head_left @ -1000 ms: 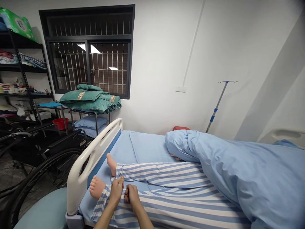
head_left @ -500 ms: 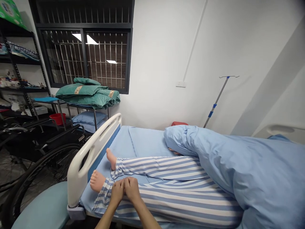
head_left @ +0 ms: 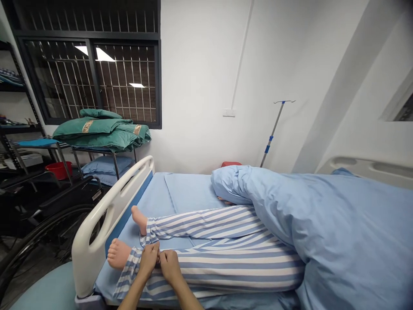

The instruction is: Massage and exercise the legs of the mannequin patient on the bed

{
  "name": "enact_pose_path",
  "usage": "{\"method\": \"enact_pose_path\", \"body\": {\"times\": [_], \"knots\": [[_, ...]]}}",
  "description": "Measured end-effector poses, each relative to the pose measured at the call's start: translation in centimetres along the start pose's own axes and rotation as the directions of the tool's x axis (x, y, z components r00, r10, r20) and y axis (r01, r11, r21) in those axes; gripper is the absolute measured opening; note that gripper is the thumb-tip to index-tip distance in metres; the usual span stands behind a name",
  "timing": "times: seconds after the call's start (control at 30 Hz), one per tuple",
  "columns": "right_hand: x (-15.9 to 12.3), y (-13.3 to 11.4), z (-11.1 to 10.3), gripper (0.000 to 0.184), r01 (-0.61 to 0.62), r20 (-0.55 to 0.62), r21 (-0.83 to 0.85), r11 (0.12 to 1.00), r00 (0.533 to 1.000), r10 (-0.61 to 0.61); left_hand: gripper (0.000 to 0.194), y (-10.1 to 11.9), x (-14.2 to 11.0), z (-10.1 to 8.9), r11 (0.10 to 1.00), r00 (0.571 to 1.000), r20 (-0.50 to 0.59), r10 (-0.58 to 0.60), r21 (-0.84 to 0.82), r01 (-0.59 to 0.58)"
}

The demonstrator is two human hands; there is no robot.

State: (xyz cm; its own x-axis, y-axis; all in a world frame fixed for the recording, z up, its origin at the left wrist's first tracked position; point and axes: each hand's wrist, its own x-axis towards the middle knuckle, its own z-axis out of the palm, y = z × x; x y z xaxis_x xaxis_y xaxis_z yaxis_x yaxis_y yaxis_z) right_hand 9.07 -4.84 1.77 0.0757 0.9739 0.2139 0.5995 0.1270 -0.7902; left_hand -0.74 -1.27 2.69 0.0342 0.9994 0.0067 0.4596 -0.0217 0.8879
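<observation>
My left hand [head_left: 150, 259] and my right hand [head_left: 170, 265] are both closed, side by side over the shin of the nearer leg, just above the ankle. That leg wears blue-and-white striped trousers [head_left: 232, 269]. The backs of my hands hide the fingertips, so I cannot tell whether cloth is pinched inside them. A narrow gap parts the two hands. Left of them, a bare foot [head_left: 118, 254] sticks out of the trouser cuff, toes up. The other foot [head_left: 139, 220] lies farther across the bed; both look like a mannequin's. A light blue quilt [head_left: 284, 206] hides the upper body.
The bed's white footboard [head_left: 97, 219] stands at the left, with a wheelchair [head_left: 64, 215] and a teal rounded surface [head_left: 48, 288] beyond it. Green folded bedding [head_left: 100, 129] is stacked by the window. An IV pole [head_left: 272, 133] rises behind the bed.
The view has turned to the right, so the scene sits farther left. My hands have drawn slightly apart, still over the same lower leg.
</observation>
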Motion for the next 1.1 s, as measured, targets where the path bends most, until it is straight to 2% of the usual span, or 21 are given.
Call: {"method": "enact_pose_path", "body": {"times": [0.07,0.1,0.2,0.3,0.4,0.47,0.53,0.7,0.87,1.0,1.1], "knots": [[0.4,0.0,-0.3,0.038,-0.043,0.006,0.130,0.991,0.999,0.042,0.044,0.5,0.2,0.0,0.994,0.999,0.020,-0.028,-0.102,0.030],[0.5,0.0,-0.4,0.038,-0.064,0.007,0.182,0.981,0.998,0.064,0.045,0.6,0.3,0.1,0.988,0.999,-0.004,-0.037,-0.150,0.036],[0.8,0.1,-0.4,0.038,-0.124,0.010,0.315,0.941,0.992,0.127,0.047,0.5,0.3,0.8,0.968,0.987,-0.144,-0.074,-0.250,0.036],[0.9,0.2,-0.2,0.044,-0.157,0.007,0.399,0.903,0.986,0.168,0.045,-0.2,-0.4,2.0,0.992,0.977,-0.213,-0.021,-0.129,-0.007],[1.0,0.4,0.0,0.048,-0.133,-0.043,0.368,0.920,0.986,0.159,0.040,-0.5,-1.4,2.9,0.992,0.974,-0.205,0.097,0.099,-0.078],[1.1,0.2,-0.1,0.050,-0.127,-0.058,0.302,0.945,0.987,0.151,0.041,-0.5,-1.8,3.0,0.985,0.975,-0.193,0.114,0.149,-0.086],[1.2,-0.2,-0.5,0.052,-0.110,-0.066,0.203,0.973,0.990,0.126,0.042,-0.5,-1.9,2.9,0.985,0.977,-0.177,0.120,0.142,-0.095],[0.9,-1.3,-1.6,0.048,0.041,-0.111,-0.008,0.999,0.993,-0.041,0.041,-0.9,-1.6,2.7,0.986,0.978,-0.161,0.135,0.124,-0.116],[0.0,0.3,-0.7,0.049,0.008,-0.090,-0.089,0.996,0.996,-0.016,0.041,-1.0,-1.4,2.9,0.992,0.978,-0.180,0.110,0.083,-0.096],[-0.2,1.3,-0.1,0.048,0.009,-0.077,-0.084,0.996,0.997,-0.015,0.043,0.1,-0.8,2.7,0.997,0.984,-0.166,0.065,-0.025,-0.070],[0.1,1.5,-0.4,0.048,-0.012,-0.060,0.046,0.999,0.998,0.015,0.042,1.2,-0.2,2.9,0.990,0.982,-0.181,0.046,-0.126,-0.069]]}}
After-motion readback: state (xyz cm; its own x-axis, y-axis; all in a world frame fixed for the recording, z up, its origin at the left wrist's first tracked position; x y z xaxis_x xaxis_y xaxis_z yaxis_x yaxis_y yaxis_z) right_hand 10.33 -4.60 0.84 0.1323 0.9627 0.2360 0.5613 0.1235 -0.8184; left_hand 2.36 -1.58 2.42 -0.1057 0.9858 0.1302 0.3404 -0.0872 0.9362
